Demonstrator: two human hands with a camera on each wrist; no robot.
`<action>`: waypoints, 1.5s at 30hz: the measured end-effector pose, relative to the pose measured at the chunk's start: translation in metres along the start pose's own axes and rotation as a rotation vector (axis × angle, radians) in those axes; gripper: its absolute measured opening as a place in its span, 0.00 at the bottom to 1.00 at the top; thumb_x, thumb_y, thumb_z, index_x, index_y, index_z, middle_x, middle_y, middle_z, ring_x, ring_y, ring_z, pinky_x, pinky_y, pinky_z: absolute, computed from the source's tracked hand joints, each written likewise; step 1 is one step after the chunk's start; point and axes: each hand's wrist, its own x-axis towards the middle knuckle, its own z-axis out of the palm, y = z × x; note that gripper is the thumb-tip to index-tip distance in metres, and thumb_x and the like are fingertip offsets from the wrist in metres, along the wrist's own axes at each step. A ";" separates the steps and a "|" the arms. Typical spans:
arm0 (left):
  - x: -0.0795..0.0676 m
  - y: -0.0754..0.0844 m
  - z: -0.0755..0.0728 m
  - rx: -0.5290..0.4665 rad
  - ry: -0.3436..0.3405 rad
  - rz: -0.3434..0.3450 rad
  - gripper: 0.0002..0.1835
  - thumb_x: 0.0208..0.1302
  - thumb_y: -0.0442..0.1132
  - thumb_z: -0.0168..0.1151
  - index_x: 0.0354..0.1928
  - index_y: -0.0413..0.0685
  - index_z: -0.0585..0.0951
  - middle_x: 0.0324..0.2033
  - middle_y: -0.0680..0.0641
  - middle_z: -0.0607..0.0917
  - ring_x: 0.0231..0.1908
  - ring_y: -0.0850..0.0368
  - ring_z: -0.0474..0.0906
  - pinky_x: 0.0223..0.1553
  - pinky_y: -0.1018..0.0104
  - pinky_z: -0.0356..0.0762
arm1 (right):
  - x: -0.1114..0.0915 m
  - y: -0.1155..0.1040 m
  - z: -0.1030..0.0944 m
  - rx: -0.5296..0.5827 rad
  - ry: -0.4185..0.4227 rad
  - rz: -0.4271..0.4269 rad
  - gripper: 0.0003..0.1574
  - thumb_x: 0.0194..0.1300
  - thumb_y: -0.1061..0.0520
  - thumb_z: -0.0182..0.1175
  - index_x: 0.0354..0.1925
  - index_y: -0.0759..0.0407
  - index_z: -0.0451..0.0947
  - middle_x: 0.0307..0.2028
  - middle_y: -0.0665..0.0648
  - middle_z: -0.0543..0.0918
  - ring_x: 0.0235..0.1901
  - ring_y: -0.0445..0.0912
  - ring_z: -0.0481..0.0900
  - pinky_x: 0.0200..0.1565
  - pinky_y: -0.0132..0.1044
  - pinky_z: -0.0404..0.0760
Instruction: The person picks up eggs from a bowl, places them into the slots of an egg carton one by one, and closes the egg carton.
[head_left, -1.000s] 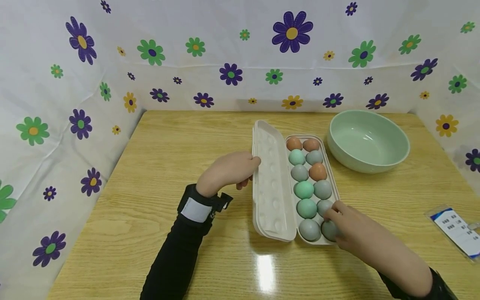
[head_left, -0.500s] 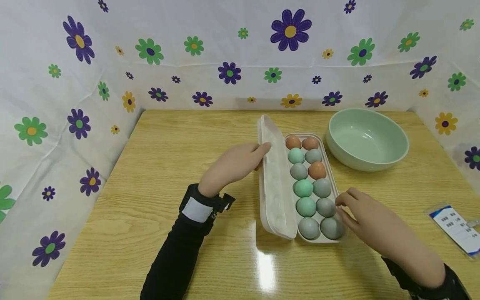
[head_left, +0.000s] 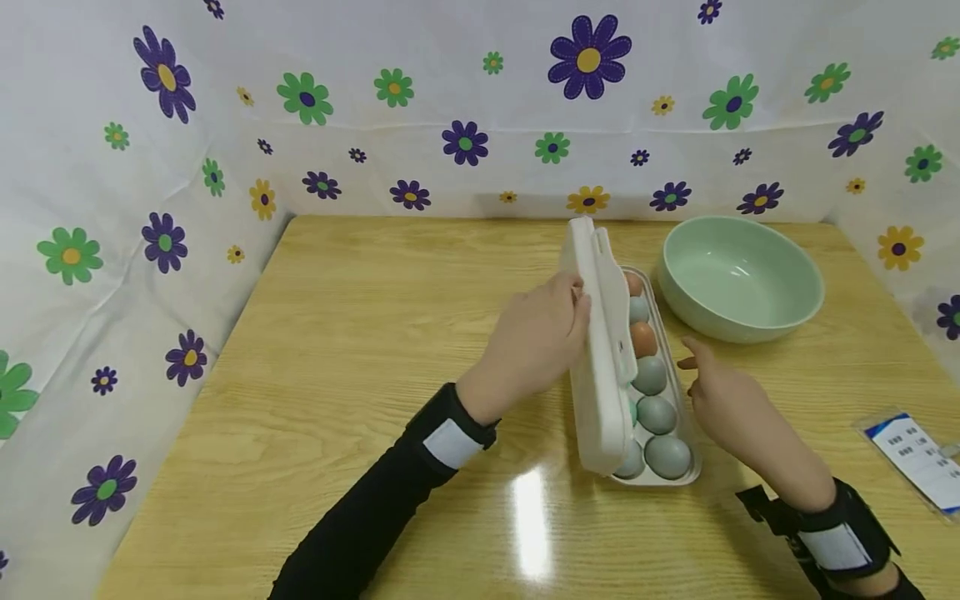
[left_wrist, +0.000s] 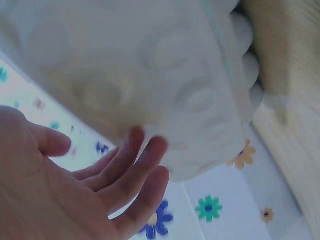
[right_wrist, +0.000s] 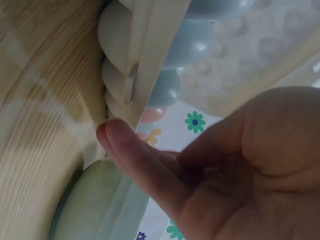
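Observation:
An egg carton [head_left: 692,477] holds grey, green and brown eggs, among them a grey egg [head_left: 667,457] and a brown egg [head_left: 643,339]. Its raised off-white lid [head_left: 596,392] leans over the left row and hides most of it. On the lid's outer face, my left hand [head_left: 534,340] presses with its fingertips; the left wrist view shows the thumb [left_wrist: 52,140] away from the lid. Beside the carton's right edge is my right hand [head_left: 731,408], forefinger extended. In the right wrist view its fingertips [right_wrist: 117,135] are right at the carton's side edge, with nothing held.
A pale green bowl [head_left: 742,287] stands just right of the carton's far end. At the table's right side lies a badge card [head_left: 915,458] in a clear sleeve. Flower-printed cloth [head_left: 420,92] rises behind the wooden table [head_left: 360,333] and along its sides.
My left hand has swung the lid up and rightward, from leaning left to leaning over the eggs. My right hand has moved off the near right eggs, outward and farther along the carton's side.

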 end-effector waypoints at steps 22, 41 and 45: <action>0.008 0.066 0.087 0.279 -0.297 -0.070 0.34 0.73 0.68 0.35 0.79 0.76 0.55 0.82 0.46 0.49 0.80 0.33 0.43 0.65 0.24 0.61 | 0.025 0.018 -0.006 0.206 0.032 0.193 0.32 0.81 0.56 0.34 0.70 0.77 0.61 0.61 0.80 0.76 0.57 0.72 0.78 0.53 0.63 0.77; 0.005 0.061 0.108 0.465 -0.267 -0.106 0.40 0.76 0.63 0.29 0.82 0.50 0.48 0.82 0.48 0.48 0.82 0.38 0.41 0.66 0.31 0.64 | 0.033 -0.003 0.018 0.246 0.039 0.087 0.31 0.83 0.50 0.38 0.60 0.74 0.75 0.54 0.75 0.82 0.58 0.70 0.78 0.62 0.65 0.71; 0.003 0.060 0.108 0.413 -0.252 -0.103 0.38 0.76 0.59 0.31 0.82 0.49 0.48 0.82 0.48 0.48 0.82 0.37 0.40 0.68 0.28 0.60 | 0.033 -0.006 0.017 0.331 -0.038 0.161 0.40 0.83 0.41 0.35 0.69 0.72 0.68 0.62 0.74 0.78 0.65 0.68 0.74 0.63 0.65 0.71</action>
